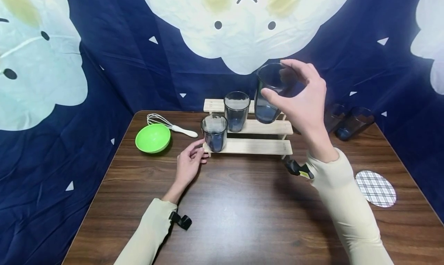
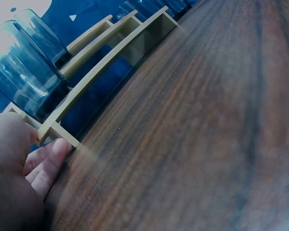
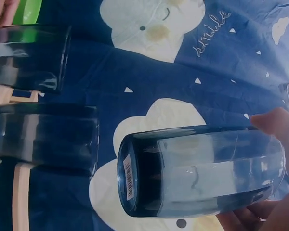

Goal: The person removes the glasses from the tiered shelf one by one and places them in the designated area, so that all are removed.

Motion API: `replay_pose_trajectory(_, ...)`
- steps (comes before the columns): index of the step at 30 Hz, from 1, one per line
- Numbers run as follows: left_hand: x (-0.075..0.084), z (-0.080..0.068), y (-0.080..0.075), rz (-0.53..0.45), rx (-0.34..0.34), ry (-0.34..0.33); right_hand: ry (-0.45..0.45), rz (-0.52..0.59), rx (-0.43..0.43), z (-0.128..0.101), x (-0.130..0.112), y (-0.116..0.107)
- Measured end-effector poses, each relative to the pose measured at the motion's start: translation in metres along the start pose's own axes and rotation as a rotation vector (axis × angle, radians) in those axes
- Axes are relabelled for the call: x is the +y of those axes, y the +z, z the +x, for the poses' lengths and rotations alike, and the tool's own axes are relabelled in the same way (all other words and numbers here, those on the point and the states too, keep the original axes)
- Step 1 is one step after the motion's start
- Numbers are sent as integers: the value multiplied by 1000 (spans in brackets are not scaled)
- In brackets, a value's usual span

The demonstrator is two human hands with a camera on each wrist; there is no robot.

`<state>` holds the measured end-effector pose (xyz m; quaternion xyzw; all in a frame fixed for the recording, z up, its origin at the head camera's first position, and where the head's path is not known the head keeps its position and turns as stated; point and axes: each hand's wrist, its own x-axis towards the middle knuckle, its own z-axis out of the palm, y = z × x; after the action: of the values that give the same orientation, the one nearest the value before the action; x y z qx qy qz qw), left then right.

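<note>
Blue tumbler [image 3: 202, 171] in right-hand fingers [image 3: 274, 122]

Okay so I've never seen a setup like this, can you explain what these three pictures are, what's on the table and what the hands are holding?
These are a person's two bare hands, filmed by three cameras at once. The big picture comes from a camera on the head, looking down at a dark wooden table. The other two come from cameras on each wrist.

On the table stands a pale stepped wooden rack with two blue-tinted clear tumblers on it. To its left lie a green plastic bowl and a white-handled wire whisk; to the right, two more blue tumblers and a round checked coaster.

The right hand holds a third blue tumbler in the air over the rack. The left hand touches the rack's lowest step with its fingertips.
</note>
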<state>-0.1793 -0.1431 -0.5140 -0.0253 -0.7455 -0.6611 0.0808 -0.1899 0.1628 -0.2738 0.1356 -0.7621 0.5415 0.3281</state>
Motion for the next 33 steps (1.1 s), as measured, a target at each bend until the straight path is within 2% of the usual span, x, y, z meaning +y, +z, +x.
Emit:
replay_pose_trajectory(10, 3, 0, 0, -7, -5, -10, 2, 3, 4, -21, 14, -14)
replay_pose_trajectory(21, 3, 0, 0, -16, -12, -9, 132, -27, 51, -39, 31, -29)
replay_pose_trajectory(28, 1, 0, 1, -16, -10, -23, 160, -90, 80, -49, 48, -43)
replay_pose_trajectory(33, 3, -1, 0, -27, -6, -26, 190, -55, 83, -56, 55, -53)
